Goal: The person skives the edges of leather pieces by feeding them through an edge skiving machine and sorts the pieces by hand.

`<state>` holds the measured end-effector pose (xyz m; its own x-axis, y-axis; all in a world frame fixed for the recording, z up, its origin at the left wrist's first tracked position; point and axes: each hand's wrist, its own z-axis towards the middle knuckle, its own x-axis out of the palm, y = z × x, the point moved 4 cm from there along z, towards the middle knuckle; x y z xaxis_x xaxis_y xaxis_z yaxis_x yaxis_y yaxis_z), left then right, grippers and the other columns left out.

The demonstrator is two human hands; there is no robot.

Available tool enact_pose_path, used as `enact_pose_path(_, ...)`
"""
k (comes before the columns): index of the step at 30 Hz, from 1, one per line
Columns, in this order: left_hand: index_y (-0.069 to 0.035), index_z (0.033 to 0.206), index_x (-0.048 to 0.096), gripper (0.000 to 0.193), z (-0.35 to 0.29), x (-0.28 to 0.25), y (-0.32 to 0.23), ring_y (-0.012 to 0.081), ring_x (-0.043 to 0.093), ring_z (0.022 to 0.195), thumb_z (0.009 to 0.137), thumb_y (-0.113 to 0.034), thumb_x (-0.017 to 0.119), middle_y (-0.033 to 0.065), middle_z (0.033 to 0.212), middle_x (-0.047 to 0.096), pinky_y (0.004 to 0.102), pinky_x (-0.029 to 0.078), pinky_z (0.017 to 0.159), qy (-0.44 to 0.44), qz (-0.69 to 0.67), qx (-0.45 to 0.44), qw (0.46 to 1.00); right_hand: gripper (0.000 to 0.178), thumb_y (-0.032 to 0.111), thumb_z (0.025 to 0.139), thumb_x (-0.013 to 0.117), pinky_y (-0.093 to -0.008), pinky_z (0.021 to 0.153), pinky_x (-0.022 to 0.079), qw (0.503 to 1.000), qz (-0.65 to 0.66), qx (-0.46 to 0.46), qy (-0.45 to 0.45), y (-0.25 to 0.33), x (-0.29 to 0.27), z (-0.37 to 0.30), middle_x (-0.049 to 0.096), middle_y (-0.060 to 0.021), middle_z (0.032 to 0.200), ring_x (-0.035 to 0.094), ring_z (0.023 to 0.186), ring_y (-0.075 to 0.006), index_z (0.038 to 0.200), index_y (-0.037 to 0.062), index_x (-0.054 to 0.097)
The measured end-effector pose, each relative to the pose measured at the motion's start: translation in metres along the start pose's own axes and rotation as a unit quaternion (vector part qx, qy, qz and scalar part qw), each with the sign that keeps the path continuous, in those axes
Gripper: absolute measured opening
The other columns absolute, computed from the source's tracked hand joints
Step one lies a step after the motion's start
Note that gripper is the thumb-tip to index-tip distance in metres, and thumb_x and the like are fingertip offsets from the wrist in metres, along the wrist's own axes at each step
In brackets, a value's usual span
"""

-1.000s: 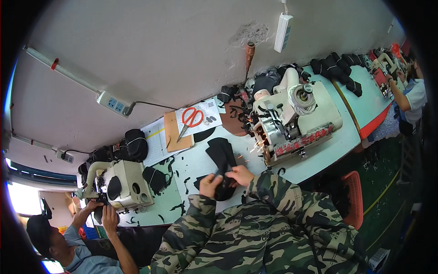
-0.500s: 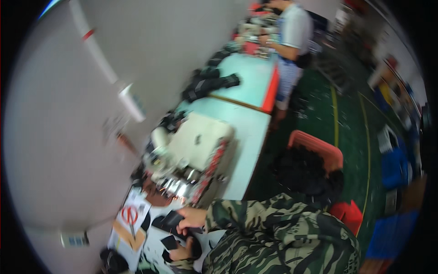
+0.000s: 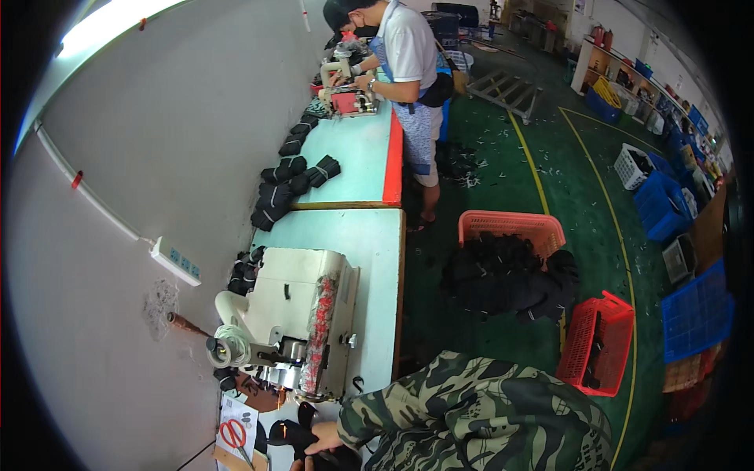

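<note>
At the lower edge, in front of a cream sewing machine [image 3: 294, 294], my right hand [image 3: 323, 438] has its fingers closed on a flat black piece [image 3: 290, 432] of what looks like fabric. Only fingertips of my left hand [image 3: 298, 465] show, just below the right one; the lower edge cuts off the rest, and what it holds is hidden. More black material lies under and beside both hands. A small light glows by the machine's needle area, right above the black piece. To the left, red-handled scissors [image 3: 234, 432] lie on a printed paper sheet [image 3: 239, 412].
Bundled black pieces [image 3: 272, 204] line the wall side of the pale tables. A coworker [image 3: 408, 71] stands at another machine [image 3: 344, 98] farther up. On the green floor to the right are a salmon basket [image 3: 510, 224] heaped with black material and a red basket [image 3: 601, 337].
The view has swung, so the machine and tables sit farther left and the hands lower. My left hand, earlier seen with a dark flat piece, is now mostly cut off.
</note>
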<state>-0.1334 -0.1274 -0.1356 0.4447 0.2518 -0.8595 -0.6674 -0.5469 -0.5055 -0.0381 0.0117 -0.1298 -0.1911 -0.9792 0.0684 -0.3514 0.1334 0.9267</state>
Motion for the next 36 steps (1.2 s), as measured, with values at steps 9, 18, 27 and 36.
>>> enact_pose_path(9,0.006,0.102,0.053,0.038,-0.022,-0.140,0.001,0.0304,0.058,0.070,0.078,-0.023,0.061,0.0190,0.082,0.062,0.0406,0.048,0.064,-0.188,-0.124,-0.118,0.967,0.018,0.016,0.077,0.057,-0.0287,0.037,0.038,0.945,0.304,0.089,0.083,-0.009,-0.003,0.000,0.058,-0.0116,0.062,0.055,0.047,-0.0172,0.075,-0.0019,0.053)
enact_pose_path(18,0.003,0.101,0.053,0.042,-0.032,-0.109,-0.054,0.0279,0.060,0.077,0.075,-0.027,0.066,0.0173,0.086,0.061,0.0370,0.047,0.069,-0.062,-0.106,-0.018,0.992,0.058,0.046,0.075,0.066,-0.0283,0.053,0.045,0.992,0.050,-0.043,0.107,0.053,0.036,-0.003,0.060,-0.0107,0.075,0.054,0.062,-0.0125,0.095,-0.0074,0.056)
enact_pose_path(27,0.003,0.104,0.053,0.027,-0.021,-0.059,-0.102,0.0115,0.057,0.083,0.078,0.002,0.059,0.0062,0.093,0.061,0.0255,0.047,0.074,-0.137,-0.540,-0.113,0.823,0.043,0.043,0.081,0.063,-0.0255,0.059,0.050,0.918,0.347,0.165,0.099,0.014,-0.004,-0.029,0.064,-0.0048,0.081,0.063,0.066,-0.0137,0.098,0.0034,0.061)
enact_pose_path(36,0.004,0.111,0.044,0.034,-0.042,-0.076,-0.090,0.0191,0.061,0.061,0.078,0.003,0.052,0.0144,0.081,0.062,0.0294,0.051,0.064,-0.159,-0.557,-0.197,0.791,0.028,0.011,0.077,0.066,-0.0267,0.073,0.047,0.970,0.229,0.023,0.075,0.032,-0.003,-0.033,0.063,-0.0034,0.082,0.059,0.075,-0.0124,0.102,0.0024,0.059)
